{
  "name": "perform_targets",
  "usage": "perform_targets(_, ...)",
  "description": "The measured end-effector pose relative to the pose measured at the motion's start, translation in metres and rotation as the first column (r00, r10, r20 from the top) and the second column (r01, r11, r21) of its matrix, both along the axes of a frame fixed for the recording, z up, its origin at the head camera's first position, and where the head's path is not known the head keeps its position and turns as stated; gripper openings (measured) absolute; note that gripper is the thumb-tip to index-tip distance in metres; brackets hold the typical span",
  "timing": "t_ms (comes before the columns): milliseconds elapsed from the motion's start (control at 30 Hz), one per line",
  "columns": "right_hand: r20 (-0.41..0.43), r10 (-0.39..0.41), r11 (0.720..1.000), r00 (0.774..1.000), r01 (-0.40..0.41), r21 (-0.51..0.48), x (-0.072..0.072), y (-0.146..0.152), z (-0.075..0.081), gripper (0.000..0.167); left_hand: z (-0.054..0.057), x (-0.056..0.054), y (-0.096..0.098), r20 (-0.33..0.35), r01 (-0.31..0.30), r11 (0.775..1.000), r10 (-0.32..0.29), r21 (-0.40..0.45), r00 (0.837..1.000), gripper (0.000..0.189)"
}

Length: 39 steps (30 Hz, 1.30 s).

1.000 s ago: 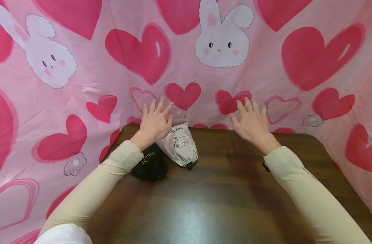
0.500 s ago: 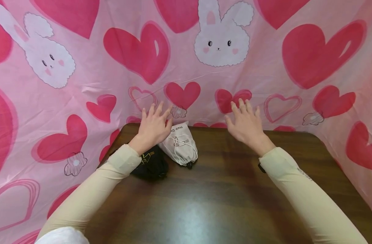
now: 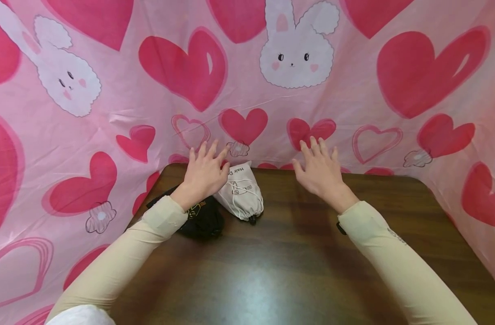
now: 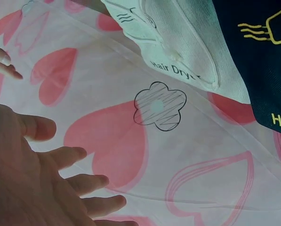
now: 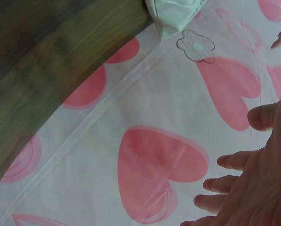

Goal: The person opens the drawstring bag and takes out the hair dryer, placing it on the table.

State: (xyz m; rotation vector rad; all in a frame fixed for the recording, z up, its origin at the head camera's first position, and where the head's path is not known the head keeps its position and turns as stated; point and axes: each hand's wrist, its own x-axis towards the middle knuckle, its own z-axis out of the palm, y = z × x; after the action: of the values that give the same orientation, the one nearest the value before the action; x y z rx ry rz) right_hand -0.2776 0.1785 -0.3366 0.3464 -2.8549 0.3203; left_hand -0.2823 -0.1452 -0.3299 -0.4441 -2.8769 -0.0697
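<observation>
Both hands hover above the table with fingers spread, holding nothing. My left hand (image 3: 202, 174) is above the far left of the table, partly covering two drawstring bags in the head view. One is a white bag (image 3: 243, 192) printed "Hair Dr…" with a dryer drawing, its cord end facing me. The other is a black bag (image 3: 202, 221) with a yellow drawing, partly hidden under the left wrist. In the left wrist view the white bag (image 4: 178, 42) and black bag (image 4: 258, 56) lie apart from the fingers. My right hand (image 3: 322, 174) is to the right of the white bag, touching nothing.
The dark brown wooden table (image 3: 288, 253) has rounded far corners. A pink cloth (image 3: 247, 72) with hearts and rabbits hangs along its back and sides. Beige sleeves (image 3: 393, 253) cover both arms, and a black band (image 3: 341, 228) shows at the right wrist.
My right hand has drifted left and slightly nearer to me. The left hand has come down a little toward me. Both bags stay where they were.
</observation>
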Motion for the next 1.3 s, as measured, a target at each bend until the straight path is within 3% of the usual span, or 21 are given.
perform_targets(633, 0.034, 0.016, 1.000, 0.999, -0.016, -0.001, 0.003, -0.015, -0.015, 0.077, -0.013, 0.013, 0.000, -0.014, 0.024, 1.000, -0.024, 0.020, 1.000, 0.056)
perform_targets(867, 0.033, 0.021, 1.000, 0.999, -0.022, 0.018, 0.005, -0.021, -0.019, 0.077, -0.015, 0.018, 0.001, 0.014, 0.020, 0.999, -0.020, 0.035, 1.000, 0.057)
perform_targets(1300, 0.048, 0.025, 1.000, 0.999, -0.026, 0.010, 0.008, -0.032, -0.028, 0.070, -0.026, 0.026, 0.002, -0.029, 0.049, 0.998, -0.048, 0.040, 0.998, 0.045)
